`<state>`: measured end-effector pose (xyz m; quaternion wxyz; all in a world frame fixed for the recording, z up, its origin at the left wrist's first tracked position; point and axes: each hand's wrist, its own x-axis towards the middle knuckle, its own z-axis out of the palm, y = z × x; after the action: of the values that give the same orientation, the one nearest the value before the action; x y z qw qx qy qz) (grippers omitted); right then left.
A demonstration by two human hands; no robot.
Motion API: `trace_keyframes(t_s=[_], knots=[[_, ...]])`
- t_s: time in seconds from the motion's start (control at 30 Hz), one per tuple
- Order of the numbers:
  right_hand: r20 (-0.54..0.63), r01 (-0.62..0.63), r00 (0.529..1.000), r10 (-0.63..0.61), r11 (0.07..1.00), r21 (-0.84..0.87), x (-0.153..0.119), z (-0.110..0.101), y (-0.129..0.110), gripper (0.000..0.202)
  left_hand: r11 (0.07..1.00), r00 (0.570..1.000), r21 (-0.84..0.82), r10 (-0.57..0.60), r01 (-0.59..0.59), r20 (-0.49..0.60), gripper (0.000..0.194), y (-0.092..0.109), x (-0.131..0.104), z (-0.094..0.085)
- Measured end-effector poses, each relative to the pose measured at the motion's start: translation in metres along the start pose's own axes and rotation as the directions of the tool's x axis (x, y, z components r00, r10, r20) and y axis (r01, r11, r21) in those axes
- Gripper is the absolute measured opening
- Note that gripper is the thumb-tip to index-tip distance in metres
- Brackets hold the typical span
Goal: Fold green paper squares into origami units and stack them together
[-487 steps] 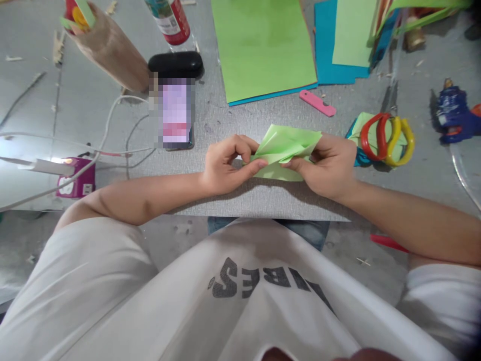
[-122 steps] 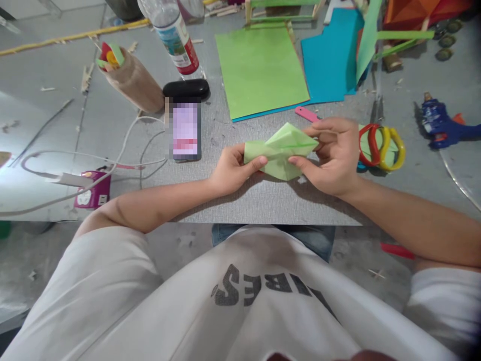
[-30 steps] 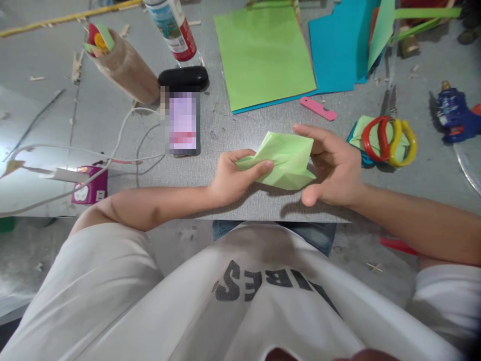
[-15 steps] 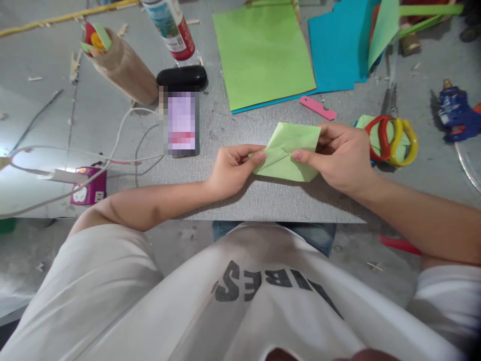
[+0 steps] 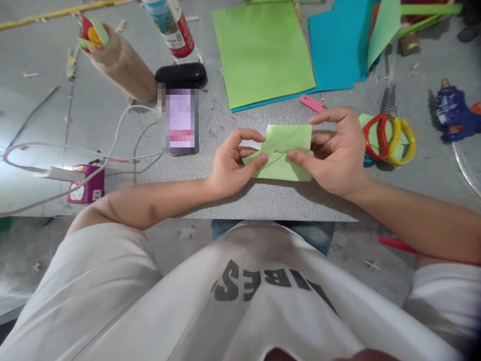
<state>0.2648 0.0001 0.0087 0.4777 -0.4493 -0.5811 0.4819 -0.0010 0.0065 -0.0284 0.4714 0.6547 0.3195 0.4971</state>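
A piece of light green paper [image 5: 287,139], folded with creased flaps meeting near its middle, is held just above the table near its front edge. My left hand [image 5: 237,163] pinches its left corner, thumb on top and fingers behind. On the right side, my right hand [image 5: 340,155] grips the paper between thumb and fingers, its index finger raised off the upper right corner. The fingers behind the paper are partly hidden. A pink folding cutter [image 5: 311,103] lies just beyond my right hand, which covers one end of it.
Scissors with red and yellow handles [image 5: 389,139] lie at right, near a blue glue gun [image 5: 453,113]. Green sheets [image 5: 265,55] and blue sheets [image 5: 334,55] lie behind. At left are a phone [image 5: 181,120], a black case [image 5: 181,75], a brown holder [image 5: 124,65] and white cables [image 5: 116,135].
The upper part of the paper now stands straighter and narrower. My right hand has shifted slightly left and lifted its index finger; my left fingers have risen and curled behind the paper.
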Motion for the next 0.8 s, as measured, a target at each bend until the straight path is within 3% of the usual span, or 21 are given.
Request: trace_keyframes(t_s=[0.17,0.37,0.53,0.8], knots=[[-0.118,0.128,0.982,-0.145,0.981,-0.144,0.000,0.001,0.005,0.061,0.997,0.997,-0.010,0.076,-0.076,0.022,0.043,0.003,0.003,0.000],[0.027,0.352,0.932,-0.362,0.882,-0.313,-0.001,-0.002,0.006,0.026,0.999,0.996,-0.010,-0.052,0.053,0.079,0.043,0.007,0.005,0.000],[0.150,0.309,0.950,-0.273,0.878,-0.365,0.001,-0.003,0.001,0.010,0.998,0.996,0.024,-0.058,0.057,0.071,0.050,0.010,0.006,0.001],[0.136,0.218,0.972,-0.190,0.949,-0.228,0.003,-0.005,0.001,0.011,0.992,0.998,-0.112,-0.062,0.061,-0.005,0.051,0.010,0.010,0.002]])
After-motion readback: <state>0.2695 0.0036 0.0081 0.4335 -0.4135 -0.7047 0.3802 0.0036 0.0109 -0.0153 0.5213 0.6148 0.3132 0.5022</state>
